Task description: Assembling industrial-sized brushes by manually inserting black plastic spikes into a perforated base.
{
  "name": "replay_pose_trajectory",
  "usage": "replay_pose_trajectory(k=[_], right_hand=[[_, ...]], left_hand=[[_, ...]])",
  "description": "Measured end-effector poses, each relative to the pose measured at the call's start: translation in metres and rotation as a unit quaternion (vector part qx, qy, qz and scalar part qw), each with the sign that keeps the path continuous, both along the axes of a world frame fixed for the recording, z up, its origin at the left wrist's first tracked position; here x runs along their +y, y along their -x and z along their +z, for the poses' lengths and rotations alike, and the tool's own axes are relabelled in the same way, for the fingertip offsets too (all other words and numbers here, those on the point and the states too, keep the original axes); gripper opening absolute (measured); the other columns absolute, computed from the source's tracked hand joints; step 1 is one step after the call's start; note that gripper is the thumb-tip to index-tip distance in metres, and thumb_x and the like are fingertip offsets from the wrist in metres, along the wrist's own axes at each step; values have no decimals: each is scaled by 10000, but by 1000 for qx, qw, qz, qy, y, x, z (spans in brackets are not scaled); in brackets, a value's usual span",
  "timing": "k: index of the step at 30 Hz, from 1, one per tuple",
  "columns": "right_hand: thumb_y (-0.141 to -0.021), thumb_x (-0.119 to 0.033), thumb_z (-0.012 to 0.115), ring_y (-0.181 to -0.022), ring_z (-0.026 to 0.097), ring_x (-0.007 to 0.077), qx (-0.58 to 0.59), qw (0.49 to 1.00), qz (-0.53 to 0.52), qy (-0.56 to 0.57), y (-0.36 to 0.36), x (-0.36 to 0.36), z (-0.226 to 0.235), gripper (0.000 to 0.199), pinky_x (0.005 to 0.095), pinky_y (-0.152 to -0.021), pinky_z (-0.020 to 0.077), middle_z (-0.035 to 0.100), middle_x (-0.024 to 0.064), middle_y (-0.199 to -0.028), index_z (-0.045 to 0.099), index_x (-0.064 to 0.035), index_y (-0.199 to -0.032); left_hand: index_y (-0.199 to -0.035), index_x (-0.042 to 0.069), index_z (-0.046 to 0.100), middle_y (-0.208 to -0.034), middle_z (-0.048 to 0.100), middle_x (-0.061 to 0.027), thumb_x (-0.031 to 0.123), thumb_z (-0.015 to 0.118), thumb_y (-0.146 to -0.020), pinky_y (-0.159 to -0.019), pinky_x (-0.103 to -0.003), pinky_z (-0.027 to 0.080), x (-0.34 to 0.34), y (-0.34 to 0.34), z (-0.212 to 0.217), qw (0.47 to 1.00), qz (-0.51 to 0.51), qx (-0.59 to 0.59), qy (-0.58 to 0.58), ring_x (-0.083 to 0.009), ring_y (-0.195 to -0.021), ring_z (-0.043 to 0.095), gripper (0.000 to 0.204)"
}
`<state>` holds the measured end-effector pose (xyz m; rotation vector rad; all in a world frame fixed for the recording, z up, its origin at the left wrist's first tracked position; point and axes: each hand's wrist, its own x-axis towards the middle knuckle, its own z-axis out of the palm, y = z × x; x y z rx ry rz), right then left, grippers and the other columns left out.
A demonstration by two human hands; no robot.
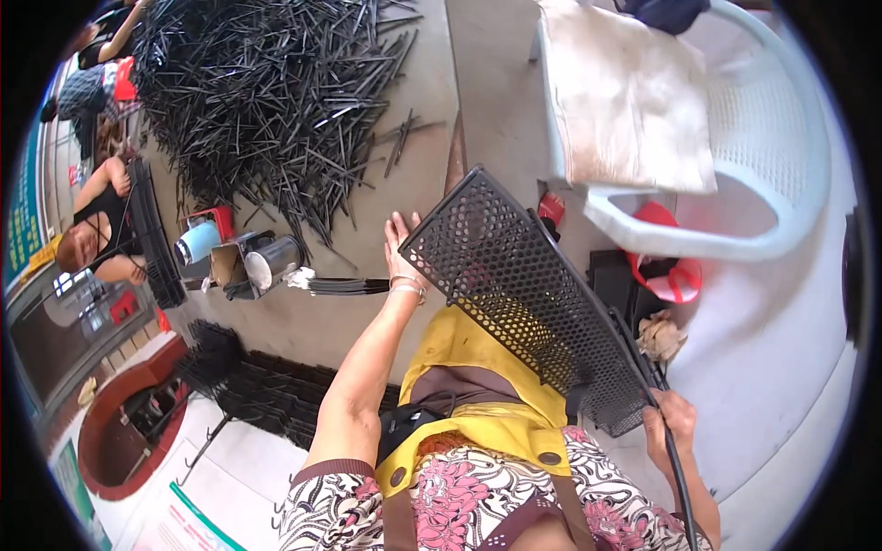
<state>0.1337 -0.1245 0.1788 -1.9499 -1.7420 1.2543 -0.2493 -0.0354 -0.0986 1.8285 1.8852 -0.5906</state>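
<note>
A long black perforated metal panel (514, 285) slants across the middle of the view, from my left hand down to my right hand. My left hand (401, 246) is flat with the fingers apart, pressed against the panel's upper left corner. My right hand (669, 424) grips the panel's lower right end by its black rim rod. A bracelet sits on my left wrist. Beneath the panel I see my yellow apron (478, 367).
A big heap of thin black rods (276, 92) covers the table's far left. A metal cup (271, 262), a blue cup (197, 241) and a small rod bundle (344, 286) lie nearby. A white plastic chair (726, 156) stands right. Another person (96, 230) sits at left.
</note>
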Motion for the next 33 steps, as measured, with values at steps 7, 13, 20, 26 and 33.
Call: replay_pose_trajectory(k=[7, 13, 20, 26, 33], right_hand=[[-756, -121, 593, -481, 455, 254, 24, 999, 44, -14, -48, 68, 7, 205, 355, -453, 358, 479, 122, -587, 588, 64, -843], [-749, -109, 590, -482, 463, 254, 12, 997, 68, 20, -65, 111, 17, 198, 345, -459, 363, 481, 118, -580, 590, 63, -847], [-755, -46, 526, -499, 492, 203, -22, 996, 79, 36, -66, 153, 32, 154, 304, -477, 376, 518, 106, -605, 598, 51, -851], [-746, -19, 503, -509, 504, 179, -64, 991, 99, 62, -54, 192, 35, 167, 288, -484, 395, 533, 108, -616, 586, 72, -859], [-777, -56, 492, -479, 495, 157, -76, 987, 86, 114, -31, 221, 21, 188, 276, -463, 393, 529, 108, -594, 586, 76, -870]], left_hand=[[-1360, 125, 248, -1427, 97, -190, 216, 601, -745, -1008, -497, 240, -4, -6, 17, 998, 48, -28, -29, -389, -1300, 121, 714], [-1191, -8, 455, -1398, 127, -254, 196, 648, -692, -1021, -443, 253, 4, -15, 31, 997, 65, -30, -23, -435, -1276, 151, 572], [-1264, 75, 391, -1390, 197, -200, 194, 619, -706, -1012, -483, 235, 36, -31, 40, 997, 30, -40, -54, -390, -1262, 210, 615], [-1295, 230, 385, -1398, 243, -105, 194, 498, -755, -1019, -556, 114, 133, -33, 15, 974, -118, -54, -183, -311, -1285, 214, 554], [-1276, 257, 403, -1384, 303, 22, 343, 509, -814, -1032, -540, 62, 232, 36, -2, 943, -253, -7, -215, -172, -1310, 191, 482]])
